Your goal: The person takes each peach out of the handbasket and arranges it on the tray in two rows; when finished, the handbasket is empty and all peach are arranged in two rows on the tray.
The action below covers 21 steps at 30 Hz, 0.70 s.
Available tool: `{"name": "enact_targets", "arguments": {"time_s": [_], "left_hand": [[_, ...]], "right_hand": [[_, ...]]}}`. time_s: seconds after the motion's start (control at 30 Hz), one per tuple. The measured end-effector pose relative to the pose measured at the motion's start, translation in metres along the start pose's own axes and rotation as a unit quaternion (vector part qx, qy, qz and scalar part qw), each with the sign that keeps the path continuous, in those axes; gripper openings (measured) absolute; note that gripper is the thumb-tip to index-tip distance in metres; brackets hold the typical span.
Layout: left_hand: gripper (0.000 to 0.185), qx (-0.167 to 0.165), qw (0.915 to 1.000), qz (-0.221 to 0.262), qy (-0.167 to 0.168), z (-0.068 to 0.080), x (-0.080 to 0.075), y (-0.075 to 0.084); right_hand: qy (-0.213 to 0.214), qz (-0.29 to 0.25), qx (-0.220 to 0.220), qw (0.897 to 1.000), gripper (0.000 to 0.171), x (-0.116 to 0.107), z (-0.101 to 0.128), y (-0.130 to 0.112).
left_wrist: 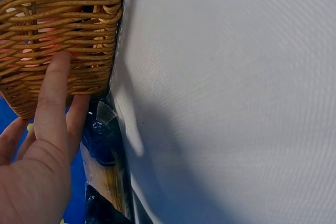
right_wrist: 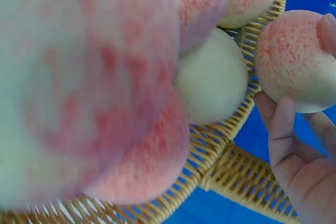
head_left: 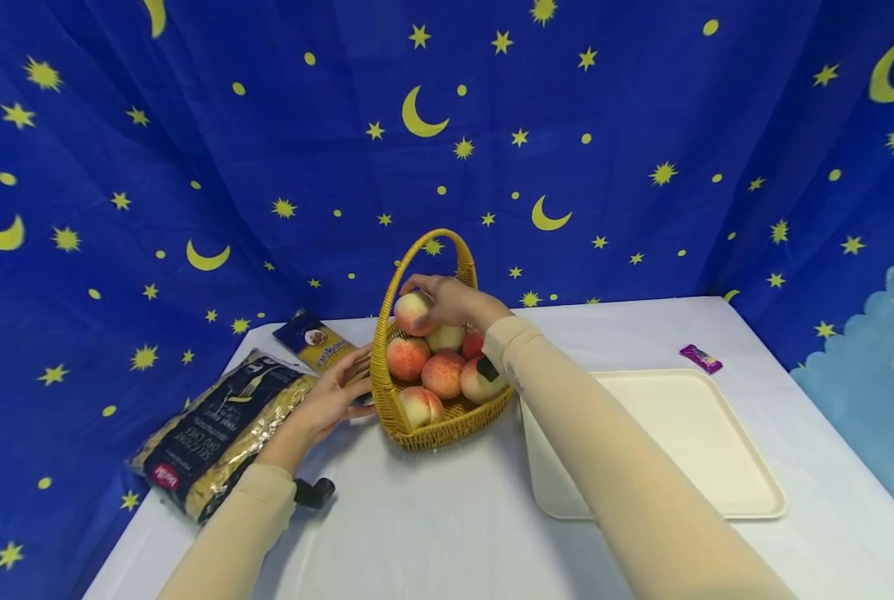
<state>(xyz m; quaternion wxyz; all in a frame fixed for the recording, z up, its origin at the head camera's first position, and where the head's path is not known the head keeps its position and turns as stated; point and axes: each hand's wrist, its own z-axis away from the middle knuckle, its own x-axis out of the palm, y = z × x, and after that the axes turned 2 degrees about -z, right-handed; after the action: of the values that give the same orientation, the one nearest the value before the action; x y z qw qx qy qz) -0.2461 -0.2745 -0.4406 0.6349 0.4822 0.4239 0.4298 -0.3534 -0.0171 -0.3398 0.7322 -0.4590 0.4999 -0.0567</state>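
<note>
Wicker basket with six peaches, right hand gripping one peach, left hand flat against basket

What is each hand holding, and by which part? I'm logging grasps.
The right hand grips a peach round its body. The left hand only presses straight fingers against the basket side.

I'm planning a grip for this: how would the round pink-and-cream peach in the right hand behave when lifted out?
The round pink-and-cream peach would probably roll if set on the flat white table. Its matte skin suggests little slip in the right hand. The left hand presses the woven yellow wicker basket, which may otherwise shift.
</note>
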Motion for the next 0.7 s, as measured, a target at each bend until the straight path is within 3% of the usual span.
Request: {"name": "enact_targets", "arguments": {"time_s": [0.3, 0.7], "left_hand": [[0.073, -0.001, 1.0000, -0.003, 0.003, 0.002, 0.003, 0.001], [0.072, -0.003, 0.9999, -0.004, 0.009, 0.003, 0.004, 0.003]], "right_hand": [[0.001, 0.055, -0.048, 0.997, 0.055, -0.017, 0.016, -0.002], [0.010, 0.104, -0.127, 0.986, 0.057, -0.039, 0.048, -0.002]]}}
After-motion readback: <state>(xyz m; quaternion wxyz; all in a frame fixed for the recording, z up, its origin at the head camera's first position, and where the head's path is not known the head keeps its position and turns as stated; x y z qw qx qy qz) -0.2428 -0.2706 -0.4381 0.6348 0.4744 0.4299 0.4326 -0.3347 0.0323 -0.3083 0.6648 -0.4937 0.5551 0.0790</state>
